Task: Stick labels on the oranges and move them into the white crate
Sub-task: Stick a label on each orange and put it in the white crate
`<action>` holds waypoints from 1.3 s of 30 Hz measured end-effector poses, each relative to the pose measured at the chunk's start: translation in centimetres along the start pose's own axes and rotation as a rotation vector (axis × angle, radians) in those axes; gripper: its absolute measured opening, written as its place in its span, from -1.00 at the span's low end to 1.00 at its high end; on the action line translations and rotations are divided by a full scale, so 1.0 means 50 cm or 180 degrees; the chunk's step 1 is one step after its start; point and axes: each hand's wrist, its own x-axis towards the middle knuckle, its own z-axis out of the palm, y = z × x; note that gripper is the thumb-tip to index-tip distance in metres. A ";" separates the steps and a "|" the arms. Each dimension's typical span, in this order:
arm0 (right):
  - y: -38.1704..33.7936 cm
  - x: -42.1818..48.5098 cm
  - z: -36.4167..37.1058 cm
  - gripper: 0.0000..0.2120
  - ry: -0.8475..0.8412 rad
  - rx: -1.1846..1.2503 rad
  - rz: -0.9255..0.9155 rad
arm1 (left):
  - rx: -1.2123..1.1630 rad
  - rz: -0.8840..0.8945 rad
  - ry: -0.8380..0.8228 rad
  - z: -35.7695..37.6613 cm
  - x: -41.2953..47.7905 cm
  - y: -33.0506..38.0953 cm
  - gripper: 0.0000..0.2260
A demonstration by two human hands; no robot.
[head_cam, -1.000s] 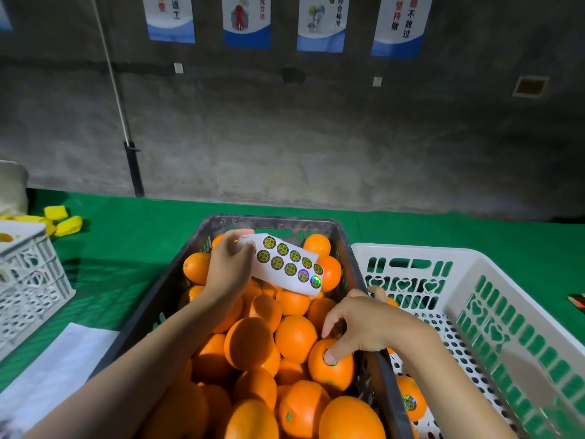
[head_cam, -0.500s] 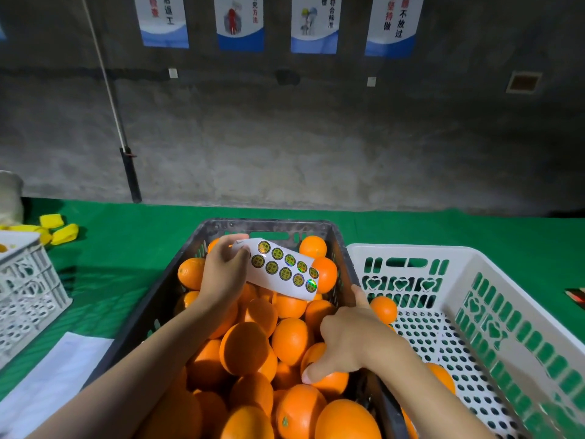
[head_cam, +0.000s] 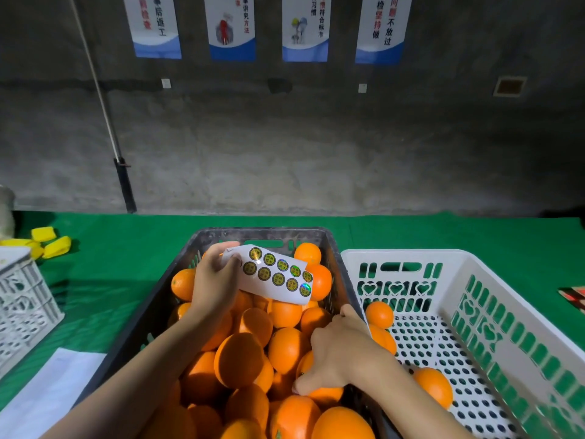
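Wall (head_cam: 316, 137): grey concrete, posters (head_cam: 231, 26) above;
Worktop (head_cam: 126, 248): green cloth, dark crate (head_cam: 262, 233) beside white crate (head_cam: 408, 255);
Left hand (head_cam: 215, 280): pinches label sheet (head_cam: 275, 275);
Right hand (head_cam: 342, 353): grips an orange (head_cam: 326, 397)

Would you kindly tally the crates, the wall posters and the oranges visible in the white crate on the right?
Crates: 3 (dark crate, white crate, second white crate at left)
Wall posters: 4
Oranges visible in the white crate: 3
Total: 10
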 end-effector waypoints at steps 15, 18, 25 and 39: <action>0.176 0.012 -0.029 -0.62 0.2637 0.5565 0.1358 | -0.0170 -0.0026 0.0334 -0.009 0.008 0.013 -0.75; 0.243 0.031 0.035 -0.55 0.2585 0.5276 0.2111 | -0.0090 -0.0014 0.0209 -0.007 0.006 0.010 -0.75; 0.255 0.074 0.183 -0.54 0.1068 0.2833 0.2364 | -0.0086 -0.0084 0.0110 -0.002 0.002 0.005 -0.78; 0.298 0.097 0.213 -0.77 0.0741 0.2277 0.2480 | -0.0277 -0.0064 -0.0070 0.001 -0.006 0.007 -0.85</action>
